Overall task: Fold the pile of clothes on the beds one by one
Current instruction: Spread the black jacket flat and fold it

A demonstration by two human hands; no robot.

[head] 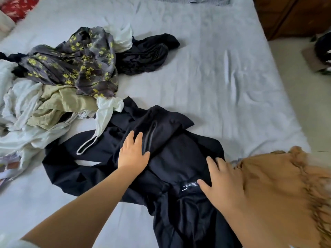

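A black garment lies spread and rumpled on the pale sheet of the bed, filling the lower middle of the view from about 9 o'clock round to 6 o'clock. A zip runs along a raised fold near its top, and a small white label shows near its middle.

The left hand lies flat on the garment just left of the zip, its fingers straight and slightly spread, pointing toward 12 o'clock; it presses the cloth and grasps nothing. The right hand rests palm down on the garment at about 4 o'clock from the left hand, fingers extended toward 11 o'clock, the thumb tip just beside the label; it too holds nothing. A blurred tan sleeve covers the right arm at 4 o'clock in the frame.

The pile of clothes sits at 9 to 10 o'clock: a grey cloth with yellow flowers on top, a beige piece and white pieces beneath it. A white strap from the pile trails onto the black garment. Another black piece lies crumpled at 11 o'clock, touching the flowered cloth. Brown wooden furniture stands beyond the bed at 1 o'clock.
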